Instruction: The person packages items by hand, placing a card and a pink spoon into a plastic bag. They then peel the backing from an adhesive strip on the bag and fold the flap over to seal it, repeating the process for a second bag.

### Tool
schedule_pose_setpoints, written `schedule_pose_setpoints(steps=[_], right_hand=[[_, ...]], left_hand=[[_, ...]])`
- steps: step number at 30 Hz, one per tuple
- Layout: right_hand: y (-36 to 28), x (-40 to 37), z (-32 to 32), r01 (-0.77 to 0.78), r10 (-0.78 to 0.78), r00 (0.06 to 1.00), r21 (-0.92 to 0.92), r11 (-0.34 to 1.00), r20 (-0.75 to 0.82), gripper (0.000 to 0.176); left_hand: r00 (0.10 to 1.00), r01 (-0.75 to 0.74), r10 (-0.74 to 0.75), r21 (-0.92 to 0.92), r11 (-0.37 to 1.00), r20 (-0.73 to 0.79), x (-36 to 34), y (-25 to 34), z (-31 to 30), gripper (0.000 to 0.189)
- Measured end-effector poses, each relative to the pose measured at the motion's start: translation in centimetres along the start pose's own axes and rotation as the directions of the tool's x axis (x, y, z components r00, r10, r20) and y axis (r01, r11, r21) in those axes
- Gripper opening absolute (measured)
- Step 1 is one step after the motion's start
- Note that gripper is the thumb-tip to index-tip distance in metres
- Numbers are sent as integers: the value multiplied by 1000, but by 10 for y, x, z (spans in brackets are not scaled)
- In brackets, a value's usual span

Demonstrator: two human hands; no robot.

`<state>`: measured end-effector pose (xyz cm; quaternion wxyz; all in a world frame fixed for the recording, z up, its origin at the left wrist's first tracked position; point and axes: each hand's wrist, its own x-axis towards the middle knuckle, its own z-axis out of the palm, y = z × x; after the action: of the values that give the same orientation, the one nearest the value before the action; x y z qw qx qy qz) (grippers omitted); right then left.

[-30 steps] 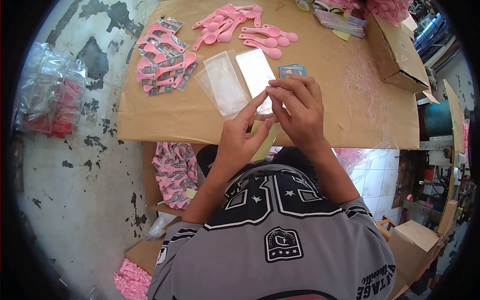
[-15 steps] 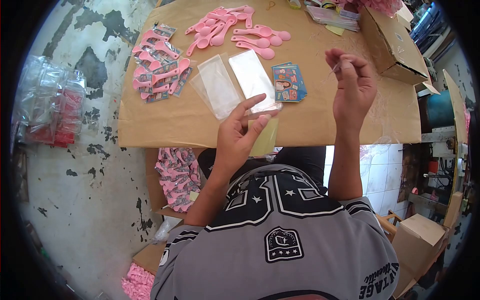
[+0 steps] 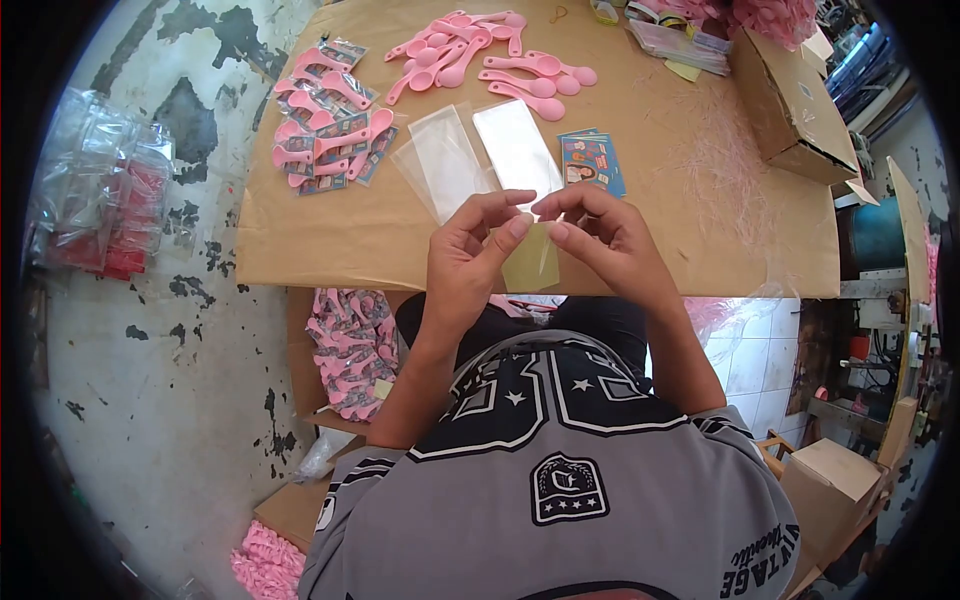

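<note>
At the table's front edge, my left hand [image 3: 470, 245] pinches a pale yellow sheet [image 3: 530, 262] by its upper left corner. A glossy clear streak shows on the sheet, like thin plastic. My right hand [image 3: 612, 245] has its thumb and forefinger closed at the upper right corner of the same sheet. Just beyond my fingers lie a stack of clear plastic bags [image 3: 512, 140] and some looser clear sleeves [image 3: 440, 150]. A stack of blue printed cards [image 3: 600, 160] sits right of them. The fingertips partly hide the sheet's top edge.
Loose pink measuring spoons [image 3: 450, 50] lie at the back; spoons packed with cards [image 3: 330, 135] are piled left. Thin clear strips [image 3: 715, 150] litter the right side, near a cardboard box [image 3: 795, 105]. A box of packed spoons [image 3: 350, 350] stands below the table.
My right hand has come down and left from above the table's right side, where it held a thin clear strip, to the yellow sheet. My left hand has stayed nearly in place.
</note>
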<state>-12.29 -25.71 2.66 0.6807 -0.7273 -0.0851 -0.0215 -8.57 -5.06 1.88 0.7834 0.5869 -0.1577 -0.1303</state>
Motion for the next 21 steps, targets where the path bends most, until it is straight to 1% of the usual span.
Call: schedule_pose_setpoints(steps=[1, 3, 6, 9, 12, 15, 18, 21], right_hand=[[1, 2, 0, -32, 32, 999, 66, 997, -5, 19], [3, 5, 1, -95, 98, 995, 197, 976, -8, 18], [3, 7, -2, -74, 81, 997, 239, 968, -19, 17], [0, 5, -6, -129, 145, 988, 249, 960, -49, 17], [2, 5, -3, -38, 59, 996, 277, 960, -65, 17], [1, 2, -8, -88, 107, 992, 263, 961, -61, 17], [2, 0, -11, -90, 114, 991, 279, 956, -71, 16], [1, -3, -16, -134, 151, 987, 232, 963, -60, 14]], left_hand=[[1000, 12, -12, 13, 1000, 7, 1, 3, -1, 30], [1000, 7, -7, -20, 1000, -5, 2, 3, -2, 31], [1000, 19, -20, -70, 997, -20, 2, 1, -3, 33], [998, 47, -50, -84, 995, -34, 1, -4, -4, 31], [995, 63, -67, -60, 996, -68, 1, -4, -2, 28], [994, 51, -55, -49, 998, -89, 2, -5, 0, 25], [995, 28, -34, -62, 998, -94, 3, -8, 2, 23], [994, 38, -46, -91, 995, -95, 2, -9, 4, 21]])
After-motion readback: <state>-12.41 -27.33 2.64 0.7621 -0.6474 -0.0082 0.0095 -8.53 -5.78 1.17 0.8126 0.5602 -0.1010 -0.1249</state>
